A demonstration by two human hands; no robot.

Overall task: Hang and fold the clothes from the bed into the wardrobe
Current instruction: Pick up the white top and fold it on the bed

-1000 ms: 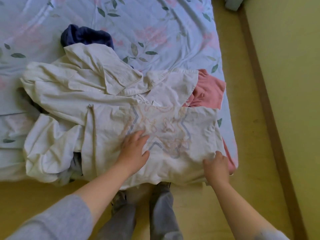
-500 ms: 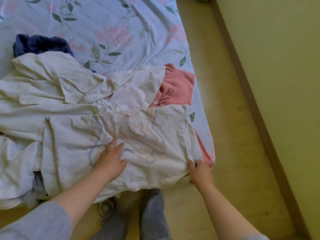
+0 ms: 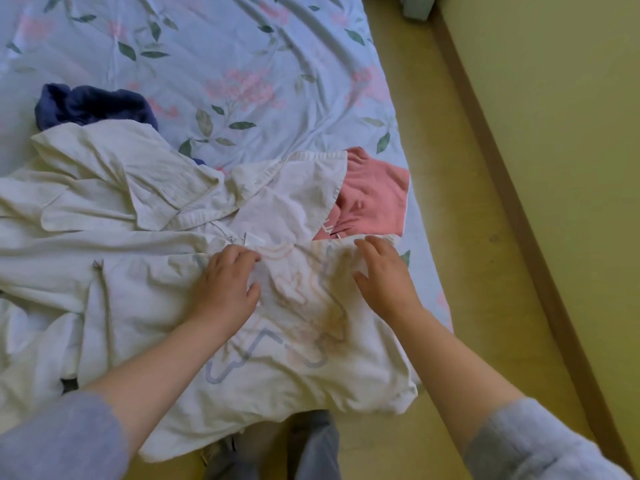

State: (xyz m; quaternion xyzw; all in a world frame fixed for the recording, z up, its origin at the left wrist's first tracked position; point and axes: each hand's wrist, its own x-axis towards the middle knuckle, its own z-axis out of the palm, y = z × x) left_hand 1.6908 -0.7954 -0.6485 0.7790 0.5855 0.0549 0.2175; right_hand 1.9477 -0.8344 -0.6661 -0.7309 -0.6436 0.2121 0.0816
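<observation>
A white T-shirt (image 3: 294, 344) with a pale star-like print lies spread at the near edge of the bed, its hem hanging over the side. My left hand (image 3: 227, 284) rests on its upper middle, fingers curled against the cloth. My right hand (image 3: 384, 271) lies flat near its upper right edge, fingers apart. Behind it sprawls a crumpled cream shirt (image 3: 114, 199). A pink garment (image 3: 372, 199) sticks out at the right and a dark blue one (image 3: 93, 105) lies further back.
The bed (image 3: 242, 57) has a pale blue floral sheet. A strip of yellow floor (image 3: 467, 237) runs along its right side, bounded by a brown skirting and a yellow-green wall (image 3: 571, 133). My legs and feet (image 3: 304, 448) stand at the bed's near edge.
Both hands have moved up the white T-shirt from its lower part to its upper edge. My right hand has left the lower right corner of the shirt.
</observation>
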